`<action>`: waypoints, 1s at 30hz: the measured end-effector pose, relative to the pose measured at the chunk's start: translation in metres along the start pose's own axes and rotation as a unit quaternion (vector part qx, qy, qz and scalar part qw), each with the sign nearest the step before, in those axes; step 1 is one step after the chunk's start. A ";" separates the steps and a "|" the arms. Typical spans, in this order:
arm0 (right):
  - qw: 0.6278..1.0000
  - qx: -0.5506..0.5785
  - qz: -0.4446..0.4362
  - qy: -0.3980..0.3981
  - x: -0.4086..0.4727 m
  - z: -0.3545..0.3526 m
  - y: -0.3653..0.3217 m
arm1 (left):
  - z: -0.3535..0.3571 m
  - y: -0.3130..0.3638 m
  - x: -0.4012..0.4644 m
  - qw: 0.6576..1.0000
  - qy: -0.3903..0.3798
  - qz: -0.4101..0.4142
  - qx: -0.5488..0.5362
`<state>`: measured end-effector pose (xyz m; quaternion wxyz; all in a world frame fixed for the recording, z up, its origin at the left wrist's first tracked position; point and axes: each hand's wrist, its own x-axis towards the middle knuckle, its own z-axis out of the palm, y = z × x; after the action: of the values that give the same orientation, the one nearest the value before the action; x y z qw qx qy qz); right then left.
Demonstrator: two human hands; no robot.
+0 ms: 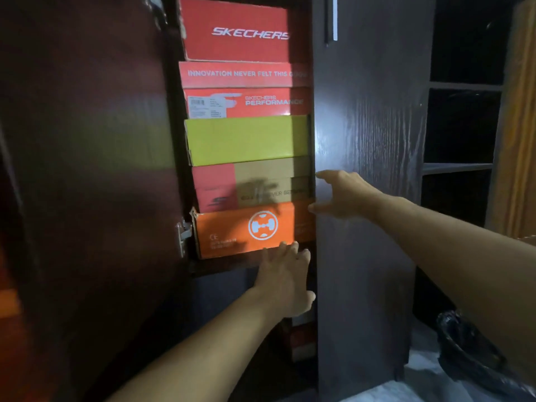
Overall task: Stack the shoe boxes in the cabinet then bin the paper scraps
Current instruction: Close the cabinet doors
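Several shoe boxes stand stacked in the open cabinet. From the top: a red Skechers box (pixel 235 30), a second red Skechers box (pixel 240 91), a yellow-green box (pixel 246 140), a red and tan box (pixel 252 185) and an orange box (pixel 246 227) at the bottom. My left hand (pixel 285 278) reaches up with fingers spread, its fingertips at the orange box's lower edge. My right hand (pixel 342 195) is open at the right ends of the tan and orange boxes, beside the edge of the dark door. Neither hand grips anything.
The cabinet's left door (pixel 87 169) stands swung open, with a metal hinge (pixel 182 233). A closed dark door (pixel 368 169) is on the right. Open shelves (pixel 461 126) lie further right. A black bag (pixel 470 352) and white paper (pixel 417 381) lie on the floor.
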<state>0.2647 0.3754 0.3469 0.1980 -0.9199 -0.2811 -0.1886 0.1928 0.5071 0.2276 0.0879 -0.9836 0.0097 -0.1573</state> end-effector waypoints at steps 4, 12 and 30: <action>0.999 0.027 -0.031 0.011 -0.026 -0.030 -0.037 | -0.044 -0.002 -0.053 0.999 0.054 0.000 -0.007; 0.987 0.140 -0.073 0.022 -0.057 -0.081 -0.099 | -0.077 -0.031 -0.158 0.916 0.370 0.145 -0.055; 0.955 0.186 -0.227 0.052 -0.113 -0.112 -0.186 | -0.134 -0.102 -0.177 0.754 0.424 -0.080 -0.495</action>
<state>0.0406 0.4145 0.4386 0.3323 -0.7678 -0.5017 -0.2200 -0.0176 0.5926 0.3160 -0.4374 -0.7193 0.0443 -0.5378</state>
